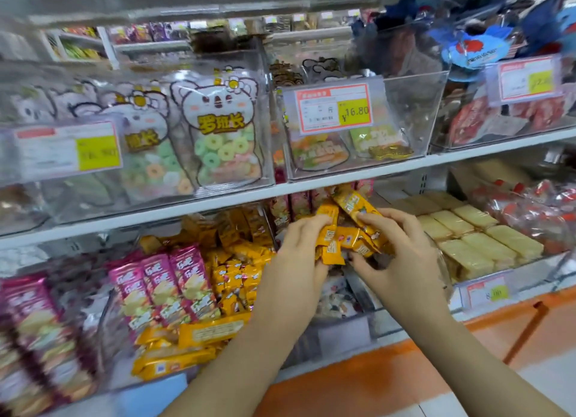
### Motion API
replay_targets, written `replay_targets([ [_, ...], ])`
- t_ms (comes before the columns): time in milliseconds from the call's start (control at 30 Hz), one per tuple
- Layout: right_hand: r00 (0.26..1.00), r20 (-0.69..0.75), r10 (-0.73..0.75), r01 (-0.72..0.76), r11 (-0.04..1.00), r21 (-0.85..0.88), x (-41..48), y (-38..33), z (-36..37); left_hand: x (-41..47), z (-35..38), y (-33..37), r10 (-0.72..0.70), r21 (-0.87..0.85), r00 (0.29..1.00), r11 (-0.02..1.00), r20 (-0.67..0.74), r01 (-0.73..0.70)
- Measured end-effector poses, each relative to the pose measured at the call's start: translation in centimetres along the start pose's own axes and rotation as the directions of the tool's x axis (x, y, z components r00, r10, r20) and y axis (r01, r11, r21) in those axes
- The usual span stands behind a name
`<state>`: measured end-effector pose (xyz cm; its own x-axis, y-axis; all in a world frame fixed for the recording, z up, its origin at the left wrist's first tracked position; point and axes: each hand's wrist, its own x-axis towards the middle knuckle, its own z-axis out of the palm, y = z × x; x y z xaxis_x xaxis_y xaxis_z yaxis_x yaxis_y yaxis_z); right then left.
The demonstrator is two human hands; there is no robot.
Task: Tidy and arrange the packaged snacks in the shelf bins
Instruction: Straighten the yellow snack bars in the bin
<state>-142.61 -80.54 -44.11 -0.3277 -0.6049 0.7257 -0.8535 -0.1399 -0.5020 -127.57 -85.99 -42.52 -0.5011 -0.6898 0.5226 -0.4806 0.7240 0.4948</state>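
open gap under shelf edge (218, 198) (orange packets (346, 229) crowding)

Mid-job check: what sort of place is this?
Probably a snack shop or supermarket aisle: clear shelf bins on white shelves, price tags clipped to their fronts, and left hand and right hand holding orange snack packs.

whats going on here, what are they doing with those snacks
A person is tidying shop shelves. The left hand and right hand together grip a bunch of small orange packets, held just below the white shelf edge. Pink packets stand to the left; pale yellow packs lie in rows to the right.
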Motion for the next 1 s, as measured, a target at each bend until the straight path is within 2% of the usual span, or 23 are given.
replay_targets([
  [133, 0.999, 0.018, -0.026, 0.024, 0.993, 0.113, -1.7, -3.0, 1.5, -3.1, -3.5, -1.7, 0.035, 0.096, 0.999, 0.995, -0.015, -0.034],
  [367, 0.995, 0.103, -0.013, -0.017, 0.958, 0.286, -3.8, -8.3, 7.0, -6.9, -8.0, -6.8, -0.023, 0.143, 0.999, 0.989, -0.033, 0.028],
  [433, 0.969, 0.245, -0.013, -0.048, 0.969, 0.243, -4.0, -9.2, 8.2, -7.4, -8.1, -8.2, -0.085, 0.249, 0.993, 0.966, 0.082, 0.062],
  [500, 0.911, 0.409, -0.043, -0.021, 0.988, 0.15, -4.4, -9.5, 9.0, -7.9, -7.6, -9.7, -0.132, 0.426, 0.967, 0.904, 0.217, 0.028],
  [567, 0.873, 0.482, -0.071, 0.053, 0.997, 0.052, -4.8, -9.4, 9.2, -8.5, -7.1, -10.5, -0.121, 0.516, 0.958, 0.856, 0.26, -0.031],
  [633, 0.871, 0.477, -0.12, 0.179, 0.981, -0.08, -5.0, -8.8, 8.9, -8.6, -7.1, -10.7, -0.077, 0.563, 0.967, 0.823, 0.243, -0.076],
  [700, 0.838, 0.537, -0.101, 0.218, 0.963, -0.159, -4.8, -8.3, 8.2, -8.5, -6.6, -11.0, -0.051, 0.578, 0.973, 0.811, 0.225, -0.091],
  [800, 0.773, 0.63, -0.08, 0.207, 0.969, -0.131, -3.7, -7.9, 7.5, -8.2, -5.9, -11.0, 0.03, 0.582, 0.987, 0.804, 0.161, -0.12],
  [1000, 0.667, 0.733, -0.135, 0.214, 0.977, -0.014, -1.1, -7.9, 9.1, -8.1, -5.6, -11.1, 0.064, 0.603, 0.991, 0.789, 0.117, -0.122],
])
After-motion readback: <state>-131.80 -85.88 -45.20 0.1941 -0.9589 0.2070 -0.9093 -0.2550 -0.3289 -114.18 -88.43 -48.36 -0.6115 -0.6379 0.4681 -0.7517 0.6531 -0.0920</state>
